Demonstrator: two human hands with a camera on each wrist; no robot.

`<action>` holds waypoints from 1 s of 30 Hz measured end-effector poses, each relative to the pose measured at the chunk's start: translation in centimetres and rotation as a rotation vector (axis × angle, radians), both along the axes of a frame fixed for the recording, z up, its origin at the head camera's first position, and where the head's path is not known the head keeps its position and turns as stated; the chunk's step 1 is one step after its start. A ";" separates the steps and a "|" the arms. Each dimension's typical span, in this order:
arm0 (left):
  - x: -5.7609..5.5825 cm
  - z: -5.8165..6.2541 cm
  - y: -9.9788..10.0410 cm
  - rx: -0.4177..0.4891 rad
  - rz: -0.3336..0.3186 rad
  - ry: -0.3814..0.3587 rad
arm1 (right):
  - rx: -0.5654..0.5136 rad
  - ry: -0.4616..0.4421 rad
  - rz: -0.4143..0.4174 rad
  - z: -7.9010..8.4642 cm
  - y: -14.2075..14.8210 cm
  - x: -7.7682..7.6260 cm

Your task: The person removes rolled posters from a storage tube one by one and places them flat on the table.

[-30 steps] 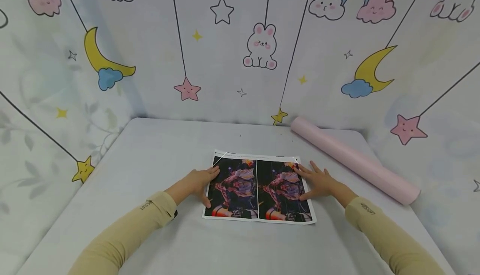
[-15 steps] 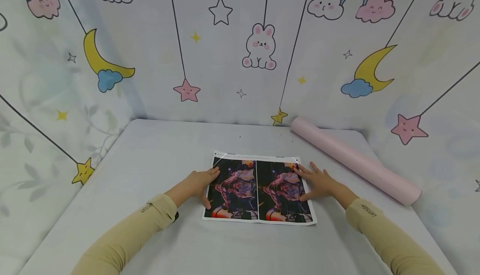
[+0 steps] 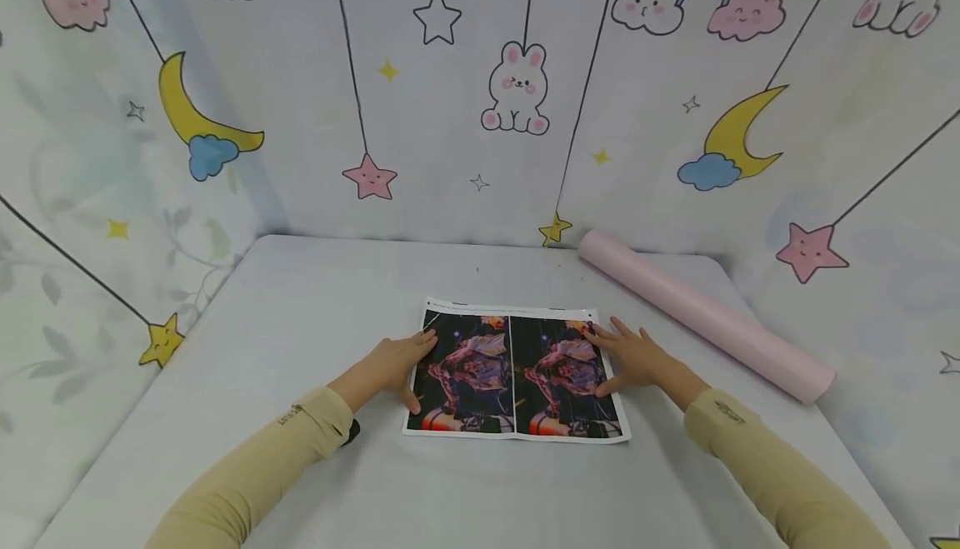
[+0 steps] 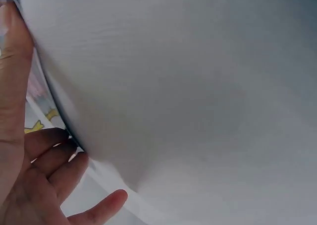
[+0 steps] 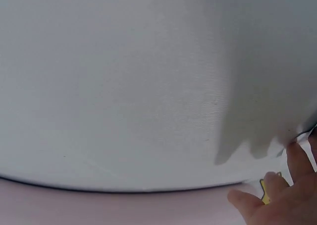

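Observation:
A white-bordered sheet lies flat on the white table, printed with two matching dark, colourful pictures side by side. My left hand rests at its left edge, fingers spread and fingertips over the border. At the opposite edge, my right hand touches the sheet with fingers spread. The left wrist view has the left hand in its lower left, beside the white surface. Only part of the right hand shows in the lower right of the right wrist view; the sheet's edge there is barely visible.
Behind and to the right of the sheet lies a long pink roll, set diagonally near the table's right edge. The white table meets a cloth backdrop printed with stars, moons and rabbits at the back and sides.
The head view has shifted slightly. Both hands stay on the sheet's edges, and the sheet has not visibly moved on the table.

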State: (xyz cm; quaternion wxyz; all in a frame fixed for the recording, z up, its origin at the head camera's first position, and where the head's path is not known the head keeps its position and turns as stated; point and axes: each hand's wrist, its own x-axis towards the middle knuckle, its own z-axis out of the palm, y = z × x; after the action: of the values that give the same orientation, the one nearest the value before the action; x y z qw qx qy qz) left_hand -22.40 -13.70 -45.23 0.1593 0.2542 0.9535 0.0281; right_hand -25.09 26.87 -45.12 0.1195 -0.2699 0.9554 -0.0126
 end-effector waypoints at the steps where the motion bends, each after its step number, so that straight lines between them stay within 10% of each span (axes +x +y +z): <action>1: 0.0 0.1 0.1 -0.016 0.000 0.013 | 0.003 0.004 -0.001 0.1 -0.1 -0.1; 20: 0.7 2.1 4.2 -0.054 -0.160 0.359 | 0.039 0.312 0.090 0.0 -4.1 1.0; 30: 1.3 1.2 5.6 0.069 -0.191 0.495 | 0.120 0.316 -0.062 0.0 -6.1 2.5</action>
State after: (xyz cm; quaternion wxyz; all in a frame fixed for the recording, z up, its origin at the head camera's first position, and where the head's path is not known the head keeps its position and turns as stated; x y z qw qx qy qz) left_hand -21.14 -8.05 -44.08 -0.0857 0.3475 0.9336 -0.0177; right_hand -22.55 20.74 -45.15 -0.0169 -0.2311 0.9692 0.0835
